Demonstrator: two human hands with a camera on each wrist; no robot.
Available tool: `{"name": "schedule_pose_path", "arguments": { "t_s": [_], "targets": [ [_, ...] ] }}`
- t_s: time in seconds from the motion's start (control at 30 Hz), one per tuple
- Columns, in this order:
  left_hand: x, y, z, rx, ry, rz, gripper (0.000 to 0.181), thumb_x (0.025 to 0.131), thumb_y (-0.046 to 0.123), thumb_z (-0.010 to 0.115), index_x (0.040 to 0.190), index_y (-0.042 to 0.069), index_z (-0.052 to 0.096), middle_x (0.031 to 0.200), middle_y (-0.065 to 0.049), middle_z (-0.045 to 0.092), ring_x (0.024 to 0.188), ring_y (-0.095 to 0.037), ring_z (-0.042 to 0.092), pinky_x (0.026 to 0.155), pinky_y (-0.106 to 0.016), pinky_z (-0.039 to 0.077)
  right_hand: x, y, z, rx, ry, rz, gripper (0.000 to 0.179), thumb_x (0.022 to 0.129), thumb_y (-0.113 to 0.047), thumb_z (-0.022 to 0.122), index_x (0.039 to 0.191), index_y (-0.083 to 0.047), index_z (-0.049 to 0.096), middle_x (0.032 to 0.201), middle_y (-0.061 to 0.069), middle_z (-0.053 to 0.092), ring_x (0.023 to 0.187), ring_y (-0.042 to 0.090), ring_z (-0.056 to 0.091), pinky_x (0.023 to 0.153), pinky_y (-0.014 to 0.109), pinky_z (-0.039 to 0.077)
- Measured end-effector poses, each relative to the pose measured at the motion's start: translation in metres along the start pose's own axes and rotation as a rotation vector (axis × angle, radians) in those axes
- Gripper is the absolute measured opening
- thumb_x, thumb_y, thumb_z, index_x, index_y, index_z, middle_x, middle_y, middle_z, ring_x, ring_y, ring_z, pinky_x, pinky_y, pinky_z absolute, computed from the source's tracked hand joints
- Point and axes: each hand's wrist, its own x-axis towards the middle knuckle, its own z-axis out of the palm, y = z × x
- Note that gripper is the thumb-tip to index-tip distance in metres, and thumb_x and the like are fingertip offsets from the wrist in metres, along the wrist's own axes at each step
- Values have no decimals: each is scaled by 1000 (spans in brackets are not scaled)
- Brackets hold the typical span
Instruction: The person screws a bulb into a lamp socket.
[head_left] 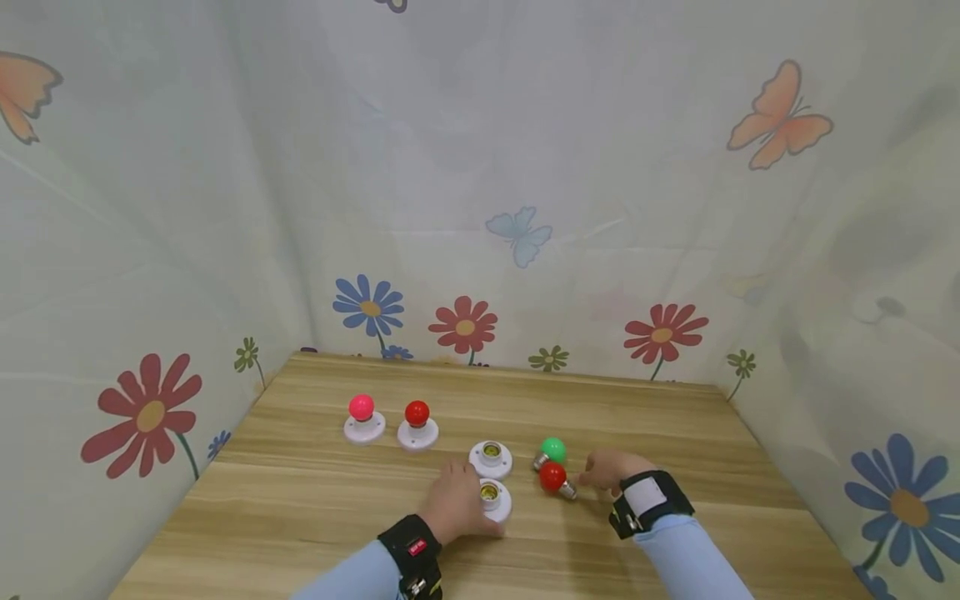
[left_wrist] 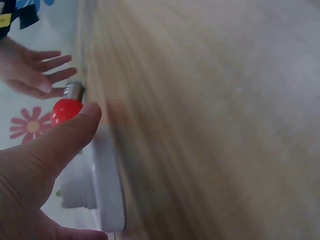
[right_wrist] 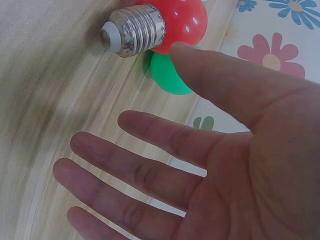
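My left hand (head_left: 459, 505) holds a white lamp socket (head_left: 496, 510) by its edges, thumb on the near side and fingers on the far side. In the left wrist view the round base (left_wrist: 110, 190) lies between thumb and finger. Just behind it stands a second empty socket (head_left: 501, 468). My right hand (head_left: 611, 468) is beside a loose red bulb (head_left: 552, 477), its fingers spread and nothing in them in the right wrist view. The bulb's metal screw base (right_wrist: 134, 30) points towards that hand. A loose green bulb (head_left: 553, 449) lies right behind the red one.
Further left stand two sockets with bulbs in them, a pink bulb (head_left: 362, 407) and a red bulb (head_left: 417, 413). All rest on a wooden table (head_left: 300, 500). A flower-printed curtain (head_left: 600, 275) hangs along its back and sides.
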Motion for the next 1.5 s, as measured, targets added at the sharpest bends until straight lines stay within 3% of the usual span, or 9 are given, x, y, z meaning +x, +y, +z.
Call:
{"name": "schedule_pose_path", "arguments": {
  "t_s": [0.23, 0.37, 0.53, 0.6, 0.8, 0.97, 1.1, 1.33, 1.5],
  "targets": [
    [-9, 8, 1, 0, 63, -9, 97, 56, 53, 88, 117, -14, 53, 108, -19, 55, 97, -29, 53, 85, -41, 52, 2, 1, 2, -8, 8, -3, 34, 93, -28, 63, 108, 2, 64, 84, 9, 62, 74, 22, 60, 66, 35, 55],
    [-7, 7, 4, -37, 81, -12, 88, 55, 46, 90, 111, -13, 55, 103, -19, 56, 96, -29, 53, 83, -42, 52, 2, 1, 3, -15, 7, 2, 34, 93, -28, 62, 108, 2, 64, 84, 8, 61, 73, 22, 59, 65, 33, 54],
    [7, -4, 15, -141, 22, -32, 80, 56, 39, 90, 109, -9, 55, 97, -14, 56, 88, -25, 54, 78, -41, 52, 0, 1, 4, -21, 12, 3, 32, 93, -28, 62, 107, 1, 64, 83, 7, 60, 72, 20, 57, 62, 31, 51],
    [13, -6, 11, -217, -11, -34, 74, 56, 35, 90, 108, -7, 56, 95, -11, 57, 84, -22, 55, 75, -40, 53, -1, 1, 4, -20, 16, -2, 31, 93, -28, 62, 106, 1, 64, 83, 7, 60, 72, 21, 58, 62, 31, 51],
    [23, 4, -36, -414, -48, -64, 73, 65, 29, 89, 120, -4, 56, 108, -13, 59, 94, -25, 58, 85, -45, 53, -3, 0, 3, -18, 11, -4, 32, 94, -28, 61, 106, 1, 64, 84, 9, 62, 74, 22, 59, 64, 33, 52],
    [31, 16, -74, -456, 22, -78, 77, 69, 32, 88, 128, -2, 52, 118, -16, 56, 103, -29, 56, 91, -47, 52, -1, 0, 4, -26, 4, -1, 34, 94, -29, 61, 109, 1, 64, 87, 10, 64, 74, 22, 60, 66, 35, 53],
    [43, 20, -87, -484, 106, -71, 81, 70, 38, 86, 133, 1, 50, 124, -16, 55, 108, -30, 54, 94, -46, 51, 0, 1, 5, -21, -4, 3, 35, 94, -29, 61, 110, 2, 63, 87, 10, 65, 75, 22, 60, 66, 35, 53],
    [65, 16, -70, -600, 273, -17, 80, 72, 40, 85, 137, 11, 49, 127, -10, 53, 112, -27, 52, 96, -45, 50, -1, 2, 6, -48, -5, -1, 35, 94, -29, 60, 111, 2, 63, 84, 8, 61, 70, 21, 58, 62, 31, 50],
    [72, 4, -50, -580, 292, -37, 77, 71, 37, 86, 135, 10, 51, 125, -10, 51, 112, -27, 50, 98, -46, 49, 1, 0, 3, -59, 0, -13, 36, 94, -29, 61, 112, 2, 62, 84, 8, 61, 69, 21, 58, 62, 33, 50]
  ]
}}
